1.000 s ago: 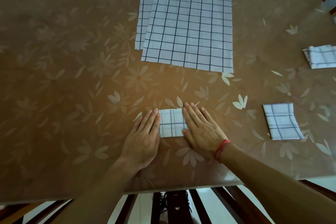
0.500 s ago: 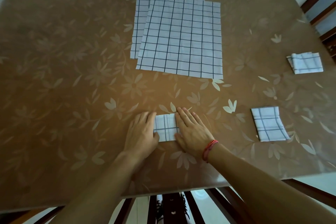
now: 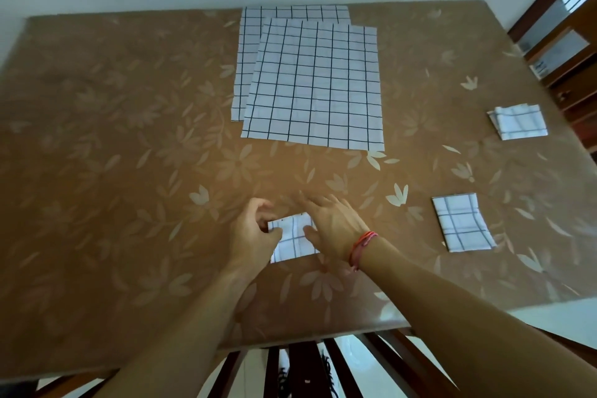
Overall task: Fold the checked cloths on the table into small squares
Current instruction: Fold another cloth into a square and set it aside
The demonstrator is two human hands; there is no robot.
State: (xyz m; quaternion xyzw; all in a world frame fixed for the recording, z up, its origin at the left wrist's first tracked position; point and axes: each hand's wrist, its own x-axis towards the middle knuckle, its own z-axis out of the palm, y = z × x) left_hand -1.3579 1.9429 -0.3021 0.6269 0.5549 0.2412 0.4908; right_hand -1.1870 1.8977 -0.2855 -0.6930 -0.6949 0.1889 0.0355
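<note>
A small folded checked cloth lies on the brown flowered table near its front edge. My left hand pinches the cloth's left edge between thumb and curled fingers. My right hand rests on its right side, thumb on the cloth and fingers spread, blurred by motion. Two unfolded checked cloths lie overlapping at the back: the top one partly covers the lower one. Two folded squares sit on the right, one near and one farther back.
A dark wooden chair back stands below the table's front edge. A wooden door frame and furniture stand beyond the right rear corner. A pale wall runs behind the table.
Both hands were flat, pressing the small folded cloth. Now my left hand has curled to pinch its left edge and my right hand has lifted its fingers. The camera has tilted up.
</note>
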